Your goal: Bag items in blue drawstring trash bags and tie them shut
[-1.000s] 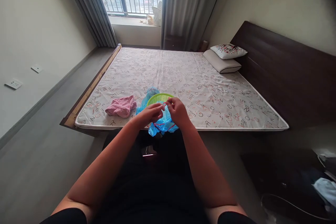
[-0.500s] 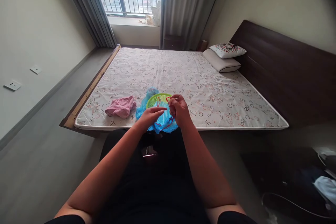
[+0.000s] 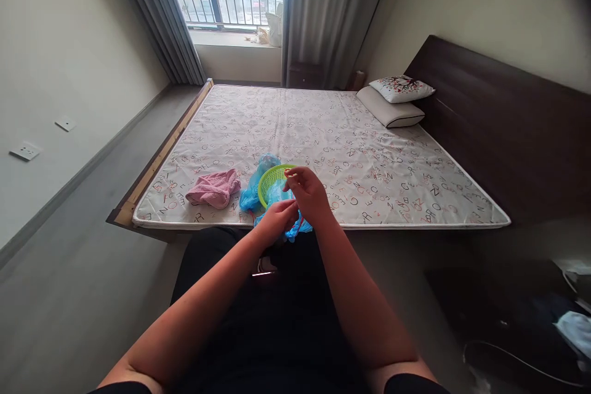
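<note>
The right hand point(image 3: 308, 192) is pinching a thin red cord point(image 3: 287, 171) at the right side of the round, light-green plastic mesh basket point(image 3: 265, 184); the cord is projecting just past the fingertips. The left hand point(image 3: 279, 217) is curling its fingers in front of the basket; their grip cannot be determined. Crinkled blue plastic point(image 3: 277, 191) is lying inside the basket, a fluffy pink cloth point(image 3: 213, 188) left of it.

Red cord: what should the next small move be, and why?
Perhaps the right hand should ease the red cord gently upward: it appears pinched there, more red shows lower down by the blue plastic, and the left hand is closed just below in view, its hold hidden.
</note>
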A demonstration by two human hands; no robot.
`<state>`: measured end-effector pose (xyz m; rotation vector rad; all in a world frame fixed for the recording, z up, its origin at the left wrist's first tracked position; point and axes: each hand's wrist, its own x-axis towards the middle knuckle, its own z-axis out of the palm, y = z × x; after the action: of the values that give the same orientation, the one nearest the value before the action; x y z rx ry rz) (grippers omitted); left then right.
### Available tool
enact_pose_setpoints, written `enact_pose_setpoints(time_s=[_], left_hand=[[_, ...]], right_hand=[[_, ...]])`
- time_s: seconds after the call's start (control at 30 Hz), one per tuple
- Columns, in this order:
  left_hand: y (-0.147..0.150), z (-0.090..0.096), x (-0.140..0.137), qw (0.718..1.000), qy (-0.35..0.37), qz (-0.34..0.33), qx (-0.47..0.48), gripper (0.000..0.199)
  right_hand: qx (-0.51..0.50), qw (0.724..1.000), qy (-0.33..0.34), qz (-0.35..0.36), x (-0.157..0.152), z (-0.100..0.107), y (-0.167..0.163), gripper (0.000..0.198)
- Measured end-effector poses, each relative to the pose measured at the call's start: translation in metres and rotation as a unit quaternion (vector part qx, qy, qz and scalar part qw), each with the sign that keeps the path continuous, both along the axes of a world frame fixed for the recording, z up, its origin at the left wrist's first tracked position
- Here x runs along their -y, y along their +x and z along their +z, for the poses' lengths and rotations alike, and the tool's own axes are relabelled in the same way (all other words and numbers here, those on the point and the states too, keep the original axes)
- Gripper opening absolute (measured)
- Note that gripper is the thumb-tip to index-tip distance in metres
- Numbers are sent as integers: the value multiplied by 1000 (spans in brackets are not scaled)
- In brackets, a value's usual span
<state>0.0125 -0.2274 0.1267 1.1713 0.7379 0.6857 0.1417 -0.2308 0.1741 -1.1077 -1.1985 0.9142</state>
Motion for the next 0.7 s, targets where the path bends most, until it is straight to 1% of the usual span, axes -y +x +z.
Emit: enact_pose_setpoints(time_s=[0.1,0.2,0.27,0.37,0.43,0.5,0.53,0.57,0.6,0.67,0.7], left_hand=[[1,-7,1,996,74,-15,-54,51],[2,-12,3,992,91,-25,-84,49],[3,-12,4,993,78,-32,-85,50],[0,-9,2,995,64,-38,-70,57],[-4,-6,0,999,26,-15,-36,64],[-9,-2,-3,999,-29,14,16,67],[-11,0,-4,998,-51,21,41,66],[-13,2,-6,996,-65,25,62,65],[-15,4,-8,994,-72,25,76,64],[-18,7,-11,993,-73,25,89,63],[-20,9,-12,993,-71,27,91,63]], right_hand=[[28,999,-5,-32,2,3,-1,19],[64,997,-8,-50,4,6,-2,20],[90,994,-2,-57,5,6,-3,20],[140,984,34,-109,6,3,1,23],[153,972,52,-169,5,-1,6,29],[150,962,45,-224,3,-6,13,32],[151,960,39,-234,1,-9,17,30],[157,961,37,-223,-1,-12,20,27],[166,968,38,-185,-3,-15,23,25],[178,982,35,-51,-7,-21,28,23],[174,984,22,18,-8,-23,29,24]])
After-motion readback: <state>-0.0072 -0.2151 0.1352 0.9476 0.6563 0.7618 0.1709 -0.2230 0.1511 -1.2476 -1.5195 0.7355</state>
